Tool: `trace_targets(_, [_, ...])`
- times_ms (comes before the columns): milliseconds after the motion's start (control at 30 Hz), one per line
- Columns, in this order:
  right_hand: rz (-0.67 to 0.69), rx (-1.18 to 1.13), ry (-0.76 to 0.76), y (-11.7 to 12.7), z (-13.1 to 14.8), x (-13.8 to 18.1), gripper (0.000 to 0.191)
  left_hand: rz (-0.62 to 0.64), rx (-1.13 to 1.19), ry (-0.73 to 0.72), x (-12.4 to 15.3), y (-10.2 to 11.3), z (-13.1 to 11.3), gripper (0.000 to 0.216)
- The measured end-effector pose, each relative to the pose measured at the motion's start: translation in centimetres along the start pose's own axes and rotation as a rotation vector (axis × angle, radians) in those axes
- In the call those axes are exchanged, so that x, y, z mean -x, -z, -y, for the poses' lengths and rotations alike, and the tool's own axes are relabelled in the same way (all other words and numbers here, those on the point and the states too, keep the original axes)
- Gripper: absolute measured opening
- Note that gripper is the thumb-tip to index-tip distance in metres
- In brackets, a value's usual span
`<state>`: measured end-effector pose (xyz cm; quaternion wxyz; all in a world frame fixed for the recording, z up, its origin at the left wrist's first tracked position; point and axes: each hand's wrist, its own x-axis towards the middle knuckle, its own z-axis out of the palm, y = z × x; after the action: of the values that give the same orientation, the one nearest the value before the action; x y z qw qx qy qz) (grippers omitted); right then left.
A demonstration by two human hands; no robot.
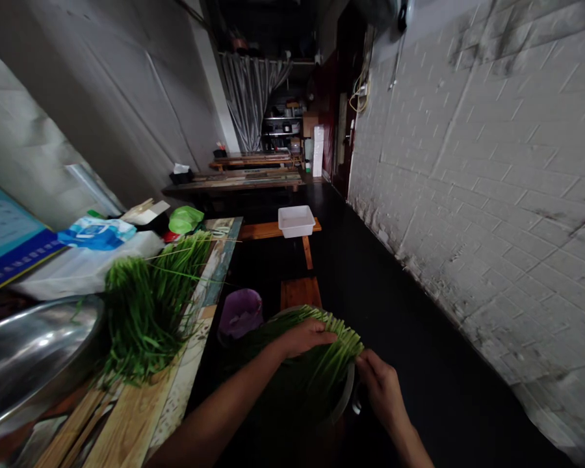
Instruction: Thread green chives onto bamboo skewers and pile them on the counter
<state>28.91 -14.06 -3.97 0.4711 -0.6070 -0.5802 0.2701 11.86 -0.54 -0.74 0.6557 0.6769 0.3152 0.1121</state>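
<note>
A large heap of garlic chives (338, 354) fills a round basin (346, 398) low in front of me, with the pale stalk ends towards the right rim. Across the top of the heap lies my left hand (306, 337), its fingers closed on the chives and its thumb pointing right. My right hand (381, 382) is at the basin's right rim. Its thumb and fingers are pinched together on the stalk ends; the fingertips are partly hidden. More garlic chives (151, 305) are piled on the table to the left.
A steel bowl (39, 351) and a blue packet (96, 233) are on the left table (202, 325). A purple bucket (241, 312) stands beside the basin. Ahead, a white tub (296, 221) rests on a wooden bench (260, 231). A brick-patterned wall (492, 162) runs along the right.
</note>
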Motion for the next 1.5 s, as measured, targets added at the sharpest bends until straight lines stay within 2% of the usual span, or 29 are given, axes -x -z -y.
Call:
trace_targets(100, [0.042,-0.038,0.01,0.4,0.7,-0.7,0.034,-0.049,0.263,-0.073,0.0,-0.3,-0.2,0.049])
trace_targets(167, [0.045,-0.054,0.013,0.7,1.0,-1.0,0.035,-0.055,0.316,-0.072,0.1,-0.5,-0.4,0.05])
trace_targets(367, [0.06,-0.133,-0.04,1.0,1.5,-1.1,0.035,-0.087,0.038,-0.042,0.8,-0.3,-1.7,0.048])
trace_targets(467, [0.09,-0.17,-0.052,1.4,2.3,-1.4,0.037,-0.055,0.054,-0.04,0.8,0.1,-2.4,0.047])
trace_targets(633, [0.082,-0.142,0.009,2.3,4.0,-2.3,0.041,0.08,0.383,-0.14,0.7,0.4,-3.5,0.049])
trace_targets(700, [0.079,-0.133,0.021,2.6,4.4,-2.4,0.041,0.107,0.43,-0.184,0.8,0.3,-3.8,0.049])
trace_targets(900, [0.071,-0.131,0.027,2.6,5.3,-2.2,0.044,0.039,0.18,-0.191,0.9,0.6,-4.0,0.051])
trace_targets(967, [0.075,-0.159,0.028,2.5,6.0,-2.3,0.044,0.032,0.175,-0.191,1.0,0.8,-3.9,0.052])
trace_targets(1033, [0.077,-0.184,0.043,2.6,7.0,-2.7,0.043,0.09,0.235,-0.196,1.1,1.0,-4.0,0.056])
trace_targets(1167, [0.083,-0.228,0.099,3.5,9.3,-4.4,0.036,0.442,0.294,-0.221,1.5,1.5,-4.6,0.065])
trace_targets(1233, [0.042,-0.252,0.112,4.3,10.2,-5.9,0.035,0.563,0.303,-0.213,1.6,2.0,-4.6,0.073])
trace_targets(1367, [-0.046,-0.411,0.034,5.9,9.9,-9.2,0.033,0.603,0.41,-0.168,2.0,2.8,-2.9,0.074])
trace_targets(1500, [-0.074,-0.588,-0.063,6.4,8.0,-11.6,0.034,0.561,0.47,-0.116,3.1,3.2,-0.5,0.057])
